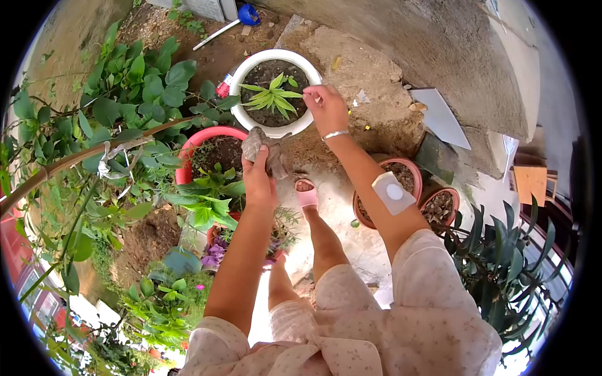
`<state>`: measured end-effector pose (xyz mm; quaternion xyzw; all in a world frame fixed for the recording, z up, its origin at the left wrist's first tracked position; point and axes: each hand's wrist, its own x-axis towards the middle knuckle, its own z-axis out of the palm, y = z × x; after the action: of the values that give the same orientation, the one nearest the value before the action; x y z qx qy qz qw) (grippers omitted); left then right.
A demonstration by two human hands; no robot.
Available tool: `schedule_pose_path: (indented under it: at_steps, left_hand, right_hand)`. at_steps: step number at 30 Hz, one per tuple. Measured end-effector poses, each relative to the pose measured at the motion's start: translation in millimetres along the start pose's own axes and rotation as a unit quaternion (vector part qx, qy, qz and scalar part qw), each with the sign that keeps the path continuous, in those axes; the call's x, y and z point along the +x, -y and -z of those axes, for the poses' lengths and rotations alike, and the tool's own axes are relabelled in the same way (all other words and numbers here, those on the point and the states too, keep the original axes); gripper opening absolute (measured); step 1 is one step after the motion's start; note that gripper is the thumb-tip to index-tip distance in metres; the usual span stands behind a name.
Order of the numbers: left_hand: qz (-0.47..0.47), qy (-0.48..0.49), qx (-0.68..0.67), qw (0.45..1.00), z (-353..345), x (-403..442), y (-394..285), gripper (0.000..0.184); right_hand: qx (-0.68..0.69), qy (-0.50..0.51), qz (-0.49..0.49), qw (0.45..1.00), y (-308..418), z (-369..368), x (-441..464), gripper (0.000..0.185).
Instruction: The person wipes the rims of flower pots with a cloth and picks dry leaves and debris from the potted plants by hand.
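In my left hand (257, 178) is a lumpy grey-brown thing (276, 160), like a crumpled rag, gripped under the thumb. It is just below the near rim of a round white pot (241, 70). Inside that pot, a small plant with pointed, light-edged green leaves (273, 99) grows from dark soil. My right hand (329, 114) is at the pot's right rim, fingers curled together near the leaf tips. Whatever those fingers may hold is too small to make out.
A pink-red pot (187, 156) and dense leafy plants (135, 88) crowd the left. Two terracotta pots (411, 168) (453, 203) stand at the right, near a white board piece (442, 116). A blue-headed scoop (249, 15) lies behind. A bamboo pole (69, 164) crosses the left side.
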<state>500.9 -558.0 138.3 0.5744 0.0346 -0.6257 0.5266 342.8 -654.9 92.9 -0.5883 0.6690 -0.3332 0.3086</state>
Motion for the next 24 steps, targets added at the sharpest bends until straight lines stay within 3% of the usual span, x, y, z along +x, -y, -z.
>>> schedule_pose_path:
  at_steps: [1, 2, 4, 5, 7, 14, 18, 21, 23, 24]
  left_hand:
    - [-0.006, 0.007, -0.007, 1.0, 2, -1, 2, 0.035]
    - [-0.005, 0.005, -0.008, 1.0, 5, -1, 6, 0.035]
    - [-0.017, 0.019, -0.01, 1.0, 13, 1, 16, 0.034]
    - [-0.016, 0.016, -0.011, 1.0, 16, 2, 19, 0.034]
    - [-0.005, -0.008, -0.001, 1.0, 18, 1, 23, 0.033]
    - [0.001, -0.025, 0.019, 0.999, 16, -3, 25, 0.029]
    - [-0.004, -0.01, 0.015, 1.0, 17, 0, 25, 0.029]
    - [-0.007, -0.006, 0.008, 1.0, 15, 1, 23, 0.031]
    - [-0.012, -0.002, -0.004, 1.0, 12, 1, 21, 0.032]
    - [-0.014, 0.005, -0.006, 1.0, 12, 1, 20, 0.033]
  right_hand:
    - [-0.082, -0.023, 0.063, 0.994, -1, 1, 16, 0.012]
    - [-0.083, -0.021, 0.062, 0.994, -2, 0, 28, 0.012]
    - [-0.238, 0.008, 0.125, 0.963, -1, -9, 48, 0.007]
    - [-0.238, 0.011, 0.125, 0.963, -3, -15, 54, 0.007]
    - [-0.278, 0.053, 0.218, 0.934, -10, -27, 63, 0.006]
    - [-0.341, 0.056, 0.325, 0.88, -27, -56, 81, 0.011]
    - [-0.338, 0.067, 0.333, 0.878, -25, -53, 84, 0.012]
    - [-0.347, 0.096, 0.286, 0.888, -18, -40, 85, 0.01]
    - [-0.26, 0.045, 0.22, 0.939, -13, -27, 85, 0.009]
    - [-0.262, 0.047, 0.222, 0.938, -12, -19, 89, 0.009]
